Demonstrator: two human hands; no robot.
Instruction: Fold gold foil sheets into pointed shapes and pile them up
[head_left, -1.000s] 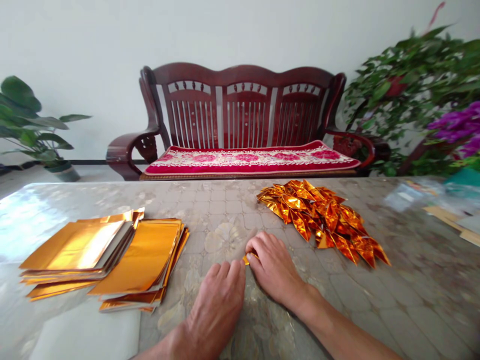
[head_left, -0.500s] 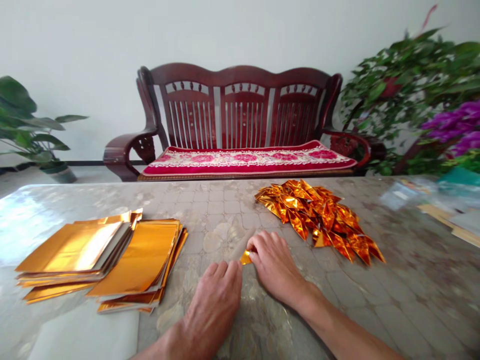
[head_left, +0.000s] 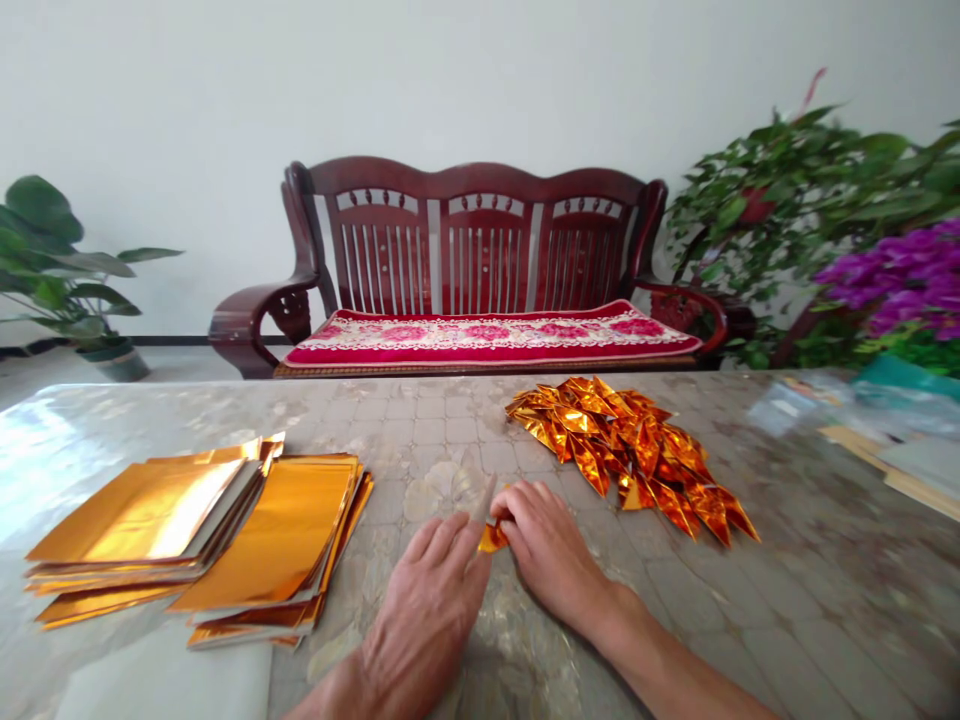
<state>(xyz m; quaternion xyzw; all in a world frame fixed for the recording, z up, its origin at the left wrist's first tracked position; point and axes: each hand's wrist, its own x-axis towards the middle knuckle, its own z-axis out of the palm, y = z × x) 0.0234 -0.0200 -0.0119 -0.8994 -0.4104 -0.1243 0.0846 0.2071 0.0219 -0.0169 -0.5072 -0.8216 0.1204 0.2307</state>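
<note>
Surface 1st: your counter [head_left: 390, 405] has a gray-beige tile/floral print, w/ bright glare at the far L corner. On the L side you've got 2 stacks of gold foil sheets, the L stack [head_left: 142, 515] & the R stack [head_left: 281, 520], side by side, edges uneven. A pale translucent sheet [head_left: 169, 675] lies nearest you, just below them. R of center, a pile of folded foil pcs [head_left: 622, 450], pointy, orange-gold. Far R: clear plastic bags [head_left: 795, 400], a teal item [head_left: 900, 375] & tan flat pcs [head_left: 862, 455].

Room: white wall [head_left: 480, 80], dark red wood settee [head_left: 486, 190] facing you across the counter, red/white floral seat cover [head_left: 487, 335] on it. Potted plant [head_left: 45, 210] on the floor L, leafy plant [head_left: 810, 200] + purple flowers [head_left: 900, 270] R.

Hands: the small foil pc [head_left: 492, 537] is btwn your L hand [head_left: 442, 590] & R hand [head_left: 551, 545], near center, well apart from the stacks, nearer the folded pile. R thumb + forefinger pinch its R side, other fingers curled beside. L fingers bunched, tips at its L edge; can't tell if they pinch, grip's hidden. Pale strip [head_left: 487, 498] sticks up behind the L fingertips.
</note>
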